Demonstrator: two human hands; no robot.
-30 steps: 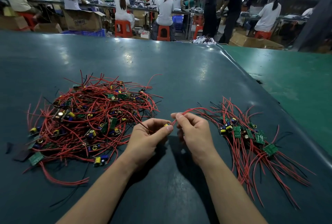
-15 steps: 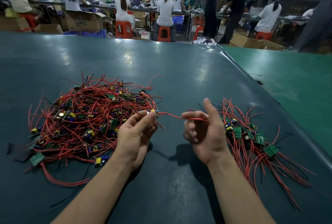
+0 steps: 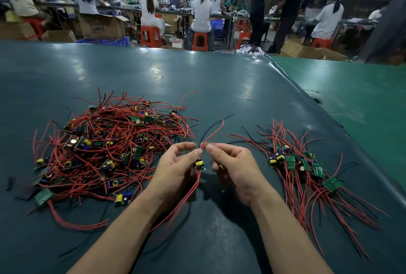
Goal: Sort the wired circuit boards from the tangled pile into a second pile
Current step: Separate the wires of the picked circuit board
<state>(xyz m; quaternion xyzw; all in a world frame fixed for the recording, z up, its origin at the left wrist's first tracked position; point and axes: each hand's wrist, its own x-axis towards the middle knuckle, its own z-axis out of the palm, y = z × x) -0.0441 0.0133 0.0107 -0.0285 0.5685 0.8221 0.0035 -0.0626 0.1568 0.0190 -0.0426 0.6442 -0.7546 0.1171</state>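
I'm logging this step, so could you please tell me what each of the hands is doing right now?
Left hand: holding one wired circuit board.
Right hand: pinching that board's wires.

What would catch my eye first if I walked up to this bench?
Probably the big tangled pile of red-wired circuit boards on the left of the dark table. Then the tidier second pile on the right. Between them, the left hand and right hand pinch one wired board.
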